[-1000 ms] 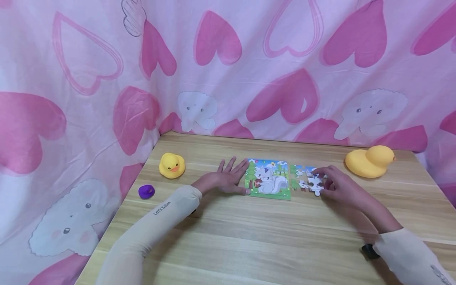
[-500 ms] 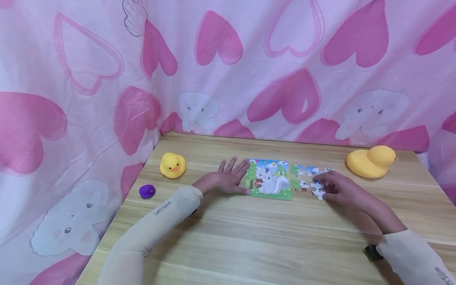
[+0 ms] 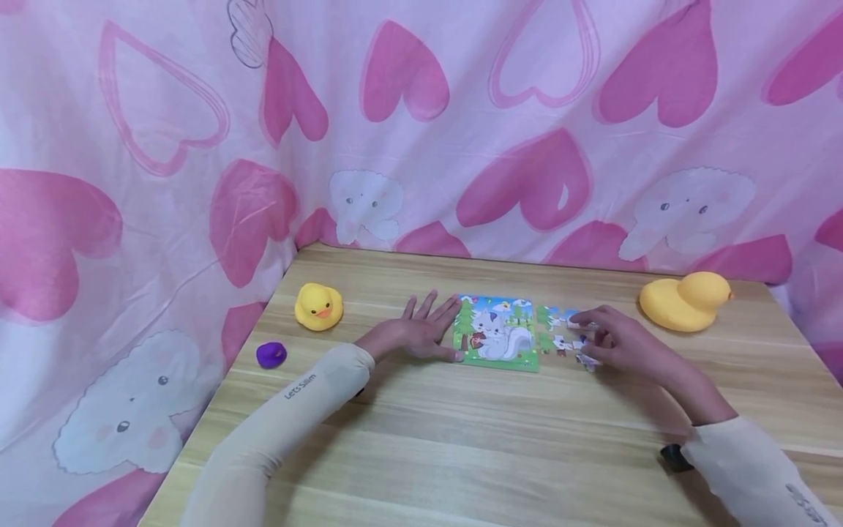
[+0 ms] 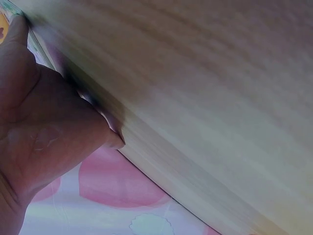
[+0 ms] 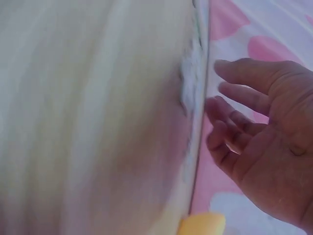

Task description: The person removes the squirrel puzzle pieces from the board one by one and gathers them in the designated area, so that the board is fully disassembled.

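Note:
A picture card of a white squirrel (image 3: 497,337) lies flat on the wooden table. My left hand (image 3: 421,335) rests at its left side, fingers spread, with the thumb and a fingertip touching the card's edge. To the right of the card lie several jigsaw pieces (image 3: 560,342), partly joined, in matching colours. Above their right side is my right hand (image 3: 615,340), its fingers loosely bent and hiding some pieces. The right wrist view shows the right hand (image 5: 266,117) with thumb and fingers apart and nothing between them; the pieces (image 5: 191,81) appear edge-on and blurred there.
A big yellow duck (image 3: 681,301) stands at the back right of the table. On the left are a smaller yellow duck (image 3: 319,307) and a little purple toy (image 3: 271,355). Behind the table hangs a pink heart-patterned curtain (image 3: 402,146).
My right hand has shifted toward me, then back and left, letting go of a jigsaw piece that moved slightly toward me and right. My left hand stays in place.

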`<control>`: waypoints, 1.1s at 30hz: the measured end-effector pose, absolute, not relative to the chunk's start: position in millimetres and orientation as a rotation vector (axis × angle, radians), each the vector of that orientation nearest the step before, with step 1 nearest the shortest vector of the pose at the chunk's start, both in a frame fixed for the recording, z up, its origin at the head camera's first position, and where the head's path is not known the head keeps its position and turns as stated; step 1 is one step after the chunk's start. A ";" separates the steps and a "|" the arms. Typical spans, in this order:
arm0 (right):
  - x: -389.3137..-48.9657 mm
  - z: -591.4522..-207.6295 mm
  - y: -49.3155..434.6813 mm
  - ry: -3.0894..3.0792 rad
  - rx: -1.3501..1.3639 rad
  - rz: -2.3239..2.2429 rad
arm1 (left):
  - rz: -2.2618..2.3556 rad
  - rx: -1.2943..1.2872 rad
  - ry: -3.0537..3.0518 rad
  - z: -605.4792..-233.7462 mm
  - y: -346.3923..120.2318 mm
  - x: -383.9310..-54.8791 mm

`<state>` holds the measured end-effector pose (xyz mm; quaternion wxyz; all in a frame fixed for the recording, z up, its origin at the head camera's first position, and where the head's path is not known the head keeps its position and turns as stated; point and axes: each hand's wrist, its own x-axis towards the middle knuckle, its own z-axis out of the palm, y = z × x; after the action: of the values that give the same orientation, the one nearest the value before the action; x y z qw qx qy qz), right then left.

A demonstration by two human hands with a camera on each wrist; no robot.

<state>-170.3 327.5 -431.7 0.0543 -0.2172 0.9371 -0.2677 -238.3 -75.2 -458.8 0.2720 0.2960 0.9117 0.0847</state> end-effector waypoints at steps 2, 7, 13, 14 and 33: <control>-172.0 -434.9 316.1 2.840 -0.661 -0.833 | 0.235 0.802 2.461 -463.1 -75.4 -239.8; -178.4 -438.6 283.2 2.809 -0.702 -0.802 | 0.226 0.803 2.459 -454.0 -76.1 -236.8; -181.9 -442.3 254.2 2.784 -0.730 -0.786 | 0.215 0.820 2.452 -452.1 -76.8 -236.1; -181.8 -442.6 251.0 2.779 -0.730 -0.792 | 0.213 0.826 2.455 -453.8 -76.5 -237.0; -185.4 -441.2 229.4 2.808 -0.590 -0.681 | 0.213 0.800 2.464 -453.0 -75.6 -235.9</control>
<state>-185.4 229.4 -441.2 0.0959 -0.1992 0.9478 -0.2299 -235.9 -75.6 -453.0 0.2680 0.2964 0.9133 0.0788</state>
